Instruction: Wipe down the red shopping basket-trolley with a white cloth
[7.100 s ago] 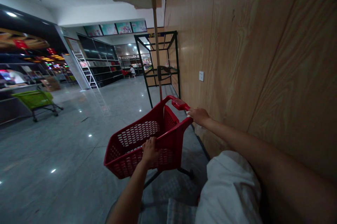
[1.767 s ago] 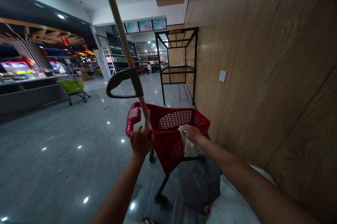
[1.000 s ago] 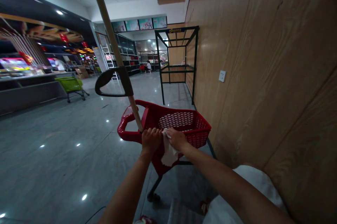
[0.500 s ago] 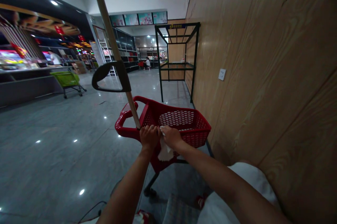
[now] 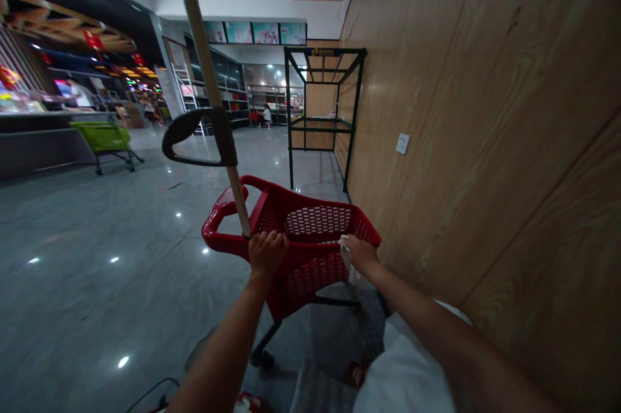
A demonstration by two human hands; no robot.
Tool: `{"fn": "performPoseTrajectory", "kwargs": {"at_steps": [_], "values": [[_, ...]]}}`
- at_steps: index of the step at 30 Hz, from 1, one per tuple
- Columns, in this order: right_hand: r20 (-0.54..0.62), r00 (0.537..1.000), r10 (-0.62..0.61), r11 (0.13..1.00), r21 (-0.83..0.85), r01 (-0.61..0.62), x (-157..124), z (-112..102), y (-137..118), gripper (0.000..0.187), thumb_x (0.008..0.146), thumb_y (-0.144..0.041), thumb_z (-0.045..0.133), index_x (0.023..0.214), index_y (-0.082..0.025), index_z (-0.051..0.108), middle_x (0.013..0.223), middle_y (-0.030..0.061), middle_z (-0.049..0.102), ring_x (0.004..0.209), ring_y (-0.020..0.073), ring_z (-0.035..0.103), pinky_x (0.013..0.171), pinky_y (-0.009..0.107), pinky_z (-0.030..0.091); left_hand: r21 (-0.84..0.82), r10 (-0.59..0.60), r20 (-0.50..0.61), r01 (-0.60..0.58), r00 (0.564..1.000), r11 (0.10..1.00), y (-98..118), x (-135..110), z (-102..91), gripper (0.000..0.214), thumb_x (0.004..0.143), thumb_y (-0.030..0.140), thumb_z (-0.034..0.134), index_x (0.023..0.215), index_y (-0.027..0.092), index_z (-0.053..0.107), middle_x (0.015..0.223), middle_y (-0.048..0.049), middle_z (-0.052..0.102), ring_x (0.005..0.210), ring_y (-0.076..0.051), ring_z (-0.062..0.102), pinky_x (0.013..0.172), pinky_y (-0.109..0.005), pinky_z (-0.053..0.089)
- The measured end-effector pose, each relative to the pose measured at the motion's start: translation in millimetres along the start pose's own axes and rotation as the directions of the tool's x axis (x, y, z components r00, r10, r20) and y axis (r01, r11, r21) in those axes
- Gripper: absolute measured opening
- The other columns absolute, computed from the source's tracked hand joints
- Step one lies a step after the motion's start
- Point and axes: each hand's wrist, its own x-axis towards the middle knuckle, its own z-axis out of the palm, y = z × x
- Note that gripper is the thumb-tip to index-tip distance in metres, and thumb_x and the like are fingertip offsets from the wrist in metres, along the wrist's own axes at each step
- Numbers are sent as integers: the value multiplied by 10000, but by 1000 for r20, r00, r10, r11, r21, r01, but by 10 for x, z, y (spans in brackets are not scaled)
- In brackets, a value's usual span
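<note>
A red plastic shopping cart [image 5: 315,277] with mesh sides stands in front of me. My left hand [image 5: 266,252] is closed over its near rim, close to the handle end. Farther right along the same rim, my right hand [image 5: 361,254] pinches a white cloth [image 5: 351,268], which hangs down outside the basket. A wooden pole [image 5: 201,44] rises at a slant from beside my left hand. Partway up, a dark grey looped handle [image 5: 228,138] appears against the pole; how they are joined cannot be made out.
A wood-panelled wall [image 5: 436,160] with a white socket [image 5: 402,144] runs along the right. Ahead stands a dark metal frame rack [image 5: 320,127]. On the left, a green cart [image 5: 103,136] is by a counter [image 5: 43,144]. People are farther back. A cable [image 5: 155,387] lies at lower left.
My right hand has slid right along the cart's rim with the white cloth, away from my left hand. The left hand keeps its grip on the rim. The view has shifted slightly.
</note>
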Motion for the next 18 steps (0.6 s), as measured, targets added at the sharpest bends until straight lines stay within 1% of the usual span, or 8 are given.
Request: {"fn": "performPoseTrajectory", "kwargs": {"at_steps": [2,6,8,9,11,13,16,18], "values": [[-13,999,-37,999,22,37,47,-35,-305,362,980,-268,340,1268,-253,557,1302,49,584,1049,176,620,845,263,479,0,-17,-14,17,1000,1000,19,0,-1,338,891,261,451,583,224,586,651,-29,638,708,-196,535,755,-382,300],[-75,980,-186,977,90,193,202,-132,-1093,358,976,-268,346,1277,-274,539,1248,46,614,991,175,640,789,263,494,-6,-2,-5,2,1000,1000,21,-12,-26,312,891,280,460,614,228,596,687,-29,655,729,-202,540,769,-386,302],[-87,971,-224,966,108,233,252,-177,-1326,355,975,-255,339,1260,-275,548,1204,49,635,954,169,649,768,261,496,-3,21,2,-21,1000,1000,1,-24,-41,292,893,293,468,643,229,605,709,-28,664,746,-204,546,782,-386,304],[-88,969,-231,965,108,240,262,-188,-1363,353,975,-255,336,1252,-277,553,1185,49,643,941,168,652,757,261,497,4,32,6,-32,999,999,-13,-29,-48,290,895,298,467,651,230,607,714,-26,665,750,-203,548,786,-384,305],[-81,968,-236,966,91,243,247,-178,-1272,347,978,-276,336,1246,-290,556,1162,44,651,930,168,654,733,256,496,26,53,6,-53,999,998,-40,-36,-59,300,904,300,457,652,229,603,710,-24,664,757,-200,554,792,-381,306],[-60,975,-216,975,49,219,190,-131,-1012,344,984,-320,335,1243,-299,561,1155,44,652,924,174,656,716,252,494,47,68,-4,-67,998,997,-60,-38,-64,317,908,293,448,634,228,592,698,-20,661,756,-197,557,787,-378,305],[-20,990,-143,989,-49,142,64,-76,-539,366,992,-364,316,1229,-275,581,1143,64,652,914,193,658,722,265,493,53,74,-28,-72,997,996,-72,-32,-56,320,896,276,462,601,227,576,670,-14,659,733,-196,556,769,-376,305],[-18,992,-124,988,-92,121,-3,-96,-335,370,993,-359,314,1222,-260,588,1139,75,649,912,200,656,734,274,492,47,64,-48,-62,997,997,-67,-26,-42,316,886,269,474,587,226,570,658,-13,660,718,-196,556,770,-377,306]]}}
